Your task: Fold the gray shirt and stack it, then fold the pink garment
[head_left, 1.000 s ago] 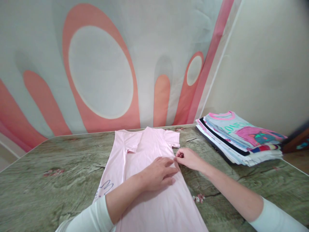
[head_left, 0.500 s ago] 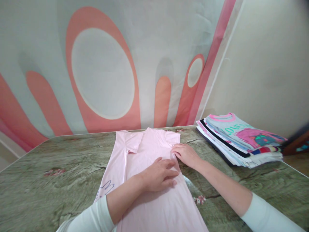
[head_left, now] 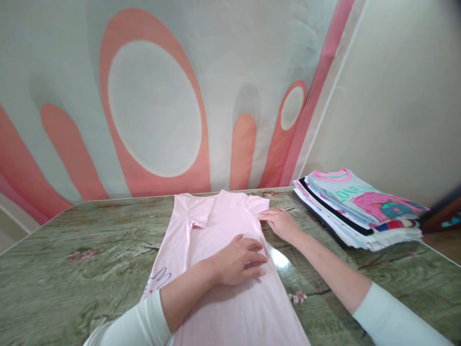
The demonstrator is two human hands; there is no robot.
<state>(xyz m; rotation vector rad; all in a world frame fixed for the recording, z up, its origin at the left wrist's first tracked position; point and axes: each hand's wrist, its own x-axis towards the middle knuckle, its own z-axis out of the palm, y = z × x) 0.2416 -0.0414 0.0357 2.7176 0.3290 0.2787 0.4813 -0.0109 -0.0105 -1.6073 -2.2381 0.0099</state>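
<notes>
A pale pink T-shirt (head_left: 230,221) lies lengthwise before me, with its left side folded inward and that short sleeve turned over on top. Part of a dark line drawing shows on the folded strip. My left hand (head_left: 240,260) rests on the middle of the shirt, palm down and fingers loosely spread. At the shirt's right edge, just below the other sleeve, is my right hand (head_left: 283,224). Its fingers are stretched out and their tips touch the fabric. The thumb of that hand is mostly hidden.
A stack of folded clothes (head_left: 360,211) stands on the right of the wood-patterned table (head_left: 108,274), a grey shirt with a pink collar on top. Behind the table's far edge rises a wall (head_left: 219,57) with orange shapes. A dark object (head_left: 444,211) is at far right.
My right hand has shifted slightly up and right along the shirt's edge, and its fingers have straightened. My left hand stays where it was. A bright reflection now shows on the table.
</notes>
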